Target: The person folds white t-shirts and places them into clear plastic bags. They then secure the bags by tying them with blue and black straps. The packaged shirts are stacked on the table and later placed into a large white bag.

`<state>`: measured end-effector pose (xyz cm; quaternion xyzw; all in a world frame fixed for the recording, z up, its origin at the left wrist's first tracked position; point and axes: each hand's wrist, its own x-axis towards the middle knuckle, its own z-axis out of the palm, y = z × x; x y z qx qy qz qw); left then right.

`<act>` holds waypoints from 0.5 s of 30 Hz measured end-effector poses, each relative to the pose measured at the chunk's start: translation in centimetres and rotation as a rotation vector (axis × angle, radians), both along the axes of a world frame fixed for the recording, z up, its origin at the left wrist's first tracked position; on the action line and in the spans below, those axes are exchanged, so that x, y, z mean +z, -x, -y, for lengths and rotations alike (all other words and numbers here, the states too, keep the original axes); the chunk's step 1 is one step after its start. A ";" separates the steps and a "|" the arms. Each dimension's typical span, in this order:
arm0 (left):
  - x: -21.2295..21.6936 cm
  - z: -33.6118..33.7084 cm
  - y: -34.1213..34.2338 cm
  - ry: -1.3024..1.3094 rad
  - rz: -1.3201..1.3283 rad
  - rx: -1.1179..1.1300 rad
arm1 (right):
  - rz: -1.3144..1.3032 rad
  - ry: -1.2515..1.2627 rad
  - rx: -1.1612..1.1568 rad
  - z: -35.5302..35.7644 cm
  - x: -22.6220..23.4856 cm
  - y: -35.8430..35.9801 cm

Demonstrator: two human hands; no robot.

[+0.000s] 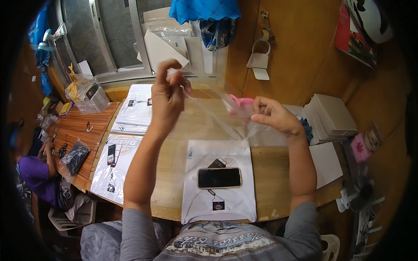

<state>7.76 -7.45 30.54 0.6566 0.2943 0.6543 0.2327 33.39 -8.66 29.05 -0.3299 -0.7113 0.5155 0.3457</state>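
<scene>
A thin clear plastic bag [211,114] stretches between my raised hands over the table, partly blurred. My left hand [169,98] is closed on its upper left edge. On the other side, my right hand [277,116] pinches the plastic, fingers curled. Below the bag, a folded white T-shirt [190,195] lies on the table before me. A black-screened phone [219,178] rests flat on the shirt, beside dark hang tags [218,205]. Something bright pink [242,105], its kind unclear, shows behind the plastic near my right hand.
Bagged white shirts [114,167] lie along the table's left side [167,191]. A stack of white card [331,116] and a loose sheet [325,165] are at right. Another person in purple [37,178] works at a side table [98,130]. A window [113,35] stands behind.
</scene>
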 end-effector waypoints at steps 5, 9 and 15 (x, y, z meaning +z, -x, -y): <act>0.7 -0.7 4.1 0.050 -0.470 -0.044 | -0.042 -0.083 0.170 0.3 2.3 -1.5; 1.9 0.1 4.1 0.190 -0.625 -0.096 | 0.425 -0.303 0.064 -0.2 3.4 -0.8; 2.3 -1.4 4.5 0.011 -0.836 -0.072 | 0.751 -0.602 0.066 -2.4 2.1 -1.1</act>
